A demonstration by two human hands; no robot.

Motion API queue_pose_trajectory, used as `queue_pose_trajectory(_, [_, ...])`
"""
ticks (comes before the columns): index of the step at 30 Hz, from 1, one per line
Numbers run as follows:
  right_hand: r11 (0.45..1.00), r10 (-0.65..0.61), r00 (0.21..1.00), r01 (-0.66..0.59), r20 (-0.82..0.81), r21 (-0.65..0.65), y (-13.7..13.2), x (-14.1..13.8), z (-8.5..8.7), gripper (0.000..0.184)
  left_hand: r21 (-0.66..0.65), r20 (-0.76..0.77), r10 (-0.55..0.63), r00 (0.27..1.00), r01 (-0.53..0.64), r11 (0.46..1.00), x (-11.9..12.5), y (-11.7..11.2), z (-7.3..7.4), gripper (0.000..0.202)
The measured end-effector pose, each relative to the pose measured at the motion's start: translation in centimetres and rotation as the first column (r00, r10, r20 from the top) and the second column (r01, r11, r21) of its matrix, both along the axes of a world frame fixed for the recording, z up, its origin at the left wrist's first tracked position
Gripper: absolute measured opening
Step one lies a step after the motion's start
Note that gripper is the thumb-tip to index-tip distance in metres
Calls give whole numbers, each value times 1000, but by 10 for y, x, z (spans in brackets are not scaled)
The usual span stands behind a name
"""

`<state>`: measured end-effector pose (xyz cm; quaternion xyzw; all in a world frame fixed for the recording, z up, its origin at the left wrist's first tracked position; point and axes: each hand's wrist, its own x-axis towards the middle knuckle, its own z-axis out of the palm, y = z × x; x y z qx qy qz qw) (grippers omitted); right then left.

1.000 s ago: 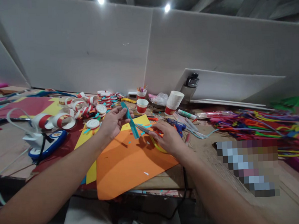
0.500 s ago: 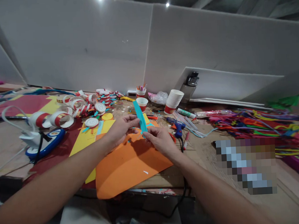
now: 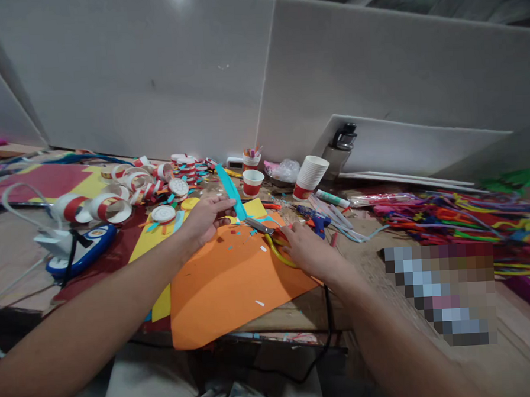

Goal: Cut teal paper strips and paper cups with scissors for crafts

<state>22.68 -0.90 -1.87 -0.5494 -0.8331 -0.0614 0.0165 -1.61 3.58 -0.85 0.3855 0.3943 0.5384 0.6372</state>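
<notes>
My left hand [image 3: 210, 219] pinches a turquoise paper strip [image 3: 229, 191] that slants up and away to the left. In my right hand [image 3: 305, 247] is a pair of scissors with a yellow handle [image 3: 277, 252]; their blades [image 3: 260, 225] point left, close to the strip's lower end. Whether the blades touch the strip I cannot tell. Below both hands lies a large orange sheet [image 3: 225, 289] with small blue and white scraps on it. Yellow paper [image 3: 150, 264] shows at its left edge.
Behind the hands stand a paper cup [image 3: 252, 183], a stack of cups [image 3: 309, 178] and a dark bottle [image 3: 340, 150]. A blue glue gun [image 3: 320, 224] lies to the right, near colourful pipe cleaners [image 3: 448, 218]. Cut cup rings [image 3: 110, 208] and a blue power strip [image 3: 83, 252] are at left.
My right hand has let go of the turquoise strip and now holds scissors at its lower end. The left hand has shifted slightly left with the strip, which leans further left.
</notes>
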Motion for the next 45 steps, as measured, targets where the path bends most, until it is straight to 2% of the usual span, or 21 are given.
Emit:
queue_pose_trajectory(3, [999, 11, 998, -9, 57, -37, -3, -7, 4, 30, -13, 14, 52, 999, -52, 999, -3, 3, -1, 20])
queue_pose_trajectory(5, [997, -15, 999, 18, 35, -76, -4, -10, 11, 35, -20, 47, 87, 995, -86, 996, -5, 5, -1, 18])
queue_pose_trajectory(9, [993, -101, 982, 88, -162, -81, -5, -10, 22, 53, 6, 158, 129, 979, -132, 991, -8, 7, 2, 9])
queue_pose_trajectory(12, [995, -96, 918, 79, -385, -60, -5, -9, 27, 57, 45, 202, 135, 970, -146, 988, -6, 6, 3, 10])
queue_pose_trajectory(15, [997, 19, 804, -63, -594, -53, -3, -13, 27, 57, 76, 240, 138, 961, -160, 984, -2, 5, 2, 14])
queue_pose_trajectory(17, [990, 90, 738, -139, -669, -20, -2, -17, 24, 59, 85, 252, 145, 957, -171, 982, 1, 5, 1, 16])
queue_pose_trajectory(20, [987, 113, 708, -159, -697, -1, -1, -23, 19, 57, 71, 238, 141, 961, -163, 984, 4, 6, 0, 19])
queue_pose_trajectory(24, [978, -31, 695, -129, -718, -167, -5, -29, 20, 44, 39, 201, 107, 974, -117, 992, 4, 1, 4, 14])
queue_pose_trajectory(27, [958, -66, 677, -163, -733, -237, -9, -31, 23, 43, 31, 204, 81, 976, -89, 996, 4, -4, 8, 12])
queue_pose_trajectory(35, [917, -110, 623, -238, -775, -321, -14, -34, 26, 40, 46, 175, 58, 983, -67, 997, 6, -9, 9, 15])
queue_pose_trajectory(45, [912, -124, 616, -239, -778, -334, -17, -36, 30, 37, 44, 65, 75, 995, -78, 996, 6, -10, 11, 25])
